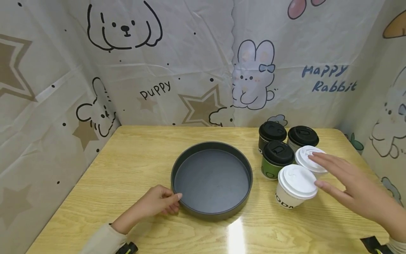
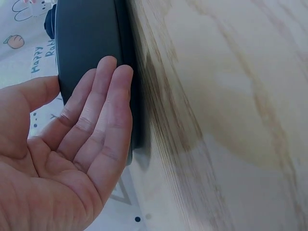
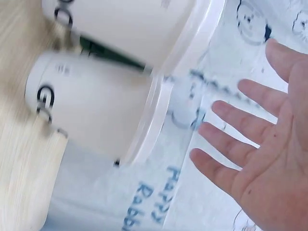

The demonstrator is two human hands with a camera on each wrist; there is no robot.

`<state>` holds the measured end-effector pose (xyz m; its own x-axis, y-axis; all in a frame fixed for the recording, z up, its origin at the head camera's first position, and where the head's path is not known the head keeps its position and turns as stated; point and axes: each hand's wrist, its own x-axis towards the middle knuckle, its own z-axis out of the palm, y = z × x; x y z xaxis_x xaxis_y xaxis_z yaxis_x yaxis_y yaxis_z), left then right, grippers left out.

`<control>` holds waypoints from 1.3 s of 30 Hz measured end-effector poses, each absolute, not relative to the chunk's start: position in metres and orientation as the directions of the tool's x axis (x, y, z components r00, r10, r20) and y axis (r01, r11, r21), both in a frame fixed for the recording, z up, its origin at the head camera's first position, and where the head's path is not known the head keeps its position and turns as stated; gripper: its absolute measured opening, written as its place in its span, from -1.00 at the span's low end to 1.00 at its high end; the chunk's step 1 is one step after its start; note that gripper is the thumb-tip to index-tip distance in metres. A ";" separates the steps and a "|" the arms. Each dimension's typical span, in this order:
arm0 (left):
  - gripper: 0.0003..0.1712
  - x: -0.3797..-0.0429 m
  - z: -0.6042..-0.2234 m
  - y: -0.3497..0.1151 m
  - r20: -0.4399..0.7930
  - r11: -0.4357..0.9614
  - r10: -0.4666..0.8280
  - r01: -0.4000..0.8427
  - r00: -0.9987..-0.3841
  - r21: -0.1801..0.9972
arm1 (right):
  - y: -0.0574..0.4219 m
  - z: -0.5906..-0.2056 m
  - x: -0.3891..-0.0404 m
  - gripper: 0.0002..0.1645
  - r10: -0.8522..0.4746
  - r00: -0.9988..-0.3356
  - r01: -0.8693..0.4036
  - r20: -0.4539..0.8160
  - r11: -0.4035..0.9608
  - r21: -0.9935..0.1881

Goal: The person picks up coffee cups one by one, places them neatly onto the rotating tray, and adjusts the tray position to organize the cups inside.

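A round dark grey cake pan (image 1: 212,180) lies on the table. My left hand (image 1: 157,201) holds its near-left edge, thumb over the rim. In the left wrist view, the fingers (image 2: 111,110) lie along the pan's outer wall (image 2: 91,38). To the right, my right hand (image 1: 355,187) hovers with fingers spread beside two white-lidded paper cups, the nearer one (image 1: 295,187) and the one behind it (image 1: 309,158). In the right wrist view, a gap separates the hand (image 3: 260,144) from a white cup (image 3: 96,106).
Three black-lidded cups stand close to the white ones: a green one (image 1: 277,160), a dark one (image 1: 271,135) and another (image 1: 302,137) at the back right. A cartoon-printed cloth (image 1: 196,60) hangs behind the wooden table (image 1: 136,151).
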<state>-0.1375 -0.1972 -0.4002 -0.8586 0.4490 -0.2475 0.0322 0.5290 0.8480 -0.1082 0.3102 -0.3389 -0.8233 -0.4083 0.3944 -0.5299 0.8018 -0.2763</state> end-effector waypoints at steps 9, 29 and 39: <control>-0.51 -0.135 -0.401 -0.195 -0.270 0.510 0.423 -0.019 -0.865 0.860 | 0.282 -0.351 -0.093 -0.23 -0.473 -0.825 -0.548 0.309 0.803 -0.234; -0.49 -0.136 -0.402 -0.196 -0.264 0.505 0.434 -0.010 -0.861 0.863 | 0.267 -0.372 -0.105 -0.11 -0.456 -0.795 -0.570 0.399 0.786 -0.237; -0.48 -0.136 -0.404 -0.195 -0.261 0.495 0.443 -0.009 -0.857 0.869 | 0.261 -0.377 -0.108 -0.21 -0.426 -0.777 -0.579 0.463 0.773 -0.259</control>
<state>-0.1364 -0.1953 -0.4040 -0.8575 0.4432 -0.2614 -0.0091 0.4949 0.8689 -0.1079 0.2609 -0.3768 -0.7769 -0.4265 0.4633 -0.5790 0.7730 -0.2593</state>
